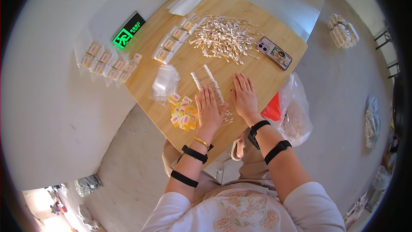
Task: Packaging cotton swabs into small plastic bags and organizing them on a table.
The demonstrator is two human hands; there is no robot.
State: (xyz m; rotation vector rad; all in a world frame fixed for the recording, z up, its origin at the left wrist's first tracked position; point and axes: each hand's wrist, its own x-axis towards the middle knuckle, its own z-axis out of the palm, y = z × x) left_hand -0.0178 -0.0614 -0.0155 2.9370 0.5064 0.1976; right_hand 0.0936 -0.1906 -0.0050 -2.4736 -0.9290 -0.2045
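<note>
My left hand (208,112) lies flat with its fingers stretched out over the lower part of a neat row of cotton swabs (205,78), hiding some of them. A few swab ends stick out by its thumb. To the right of the row, my right hand (244,99) rests palm down on the wooden table (268,25), fingers extended and holding nothing. A big loose heap of cotton swabs (225,38) spreads farther back. Left of my left hand are a pile of small yellow and white cards (184,115) and a stack of clear plastic bags (165,81).
Filled clear packs (170,44) line the table's left side, with more packs (105,63) beyond its left edge. Plastic sheets (187,2) lie at the back. A phone (274,53) sits near the right edge. A clear bag (295,111) and red plastic (271,108) are beside the table.
</note>
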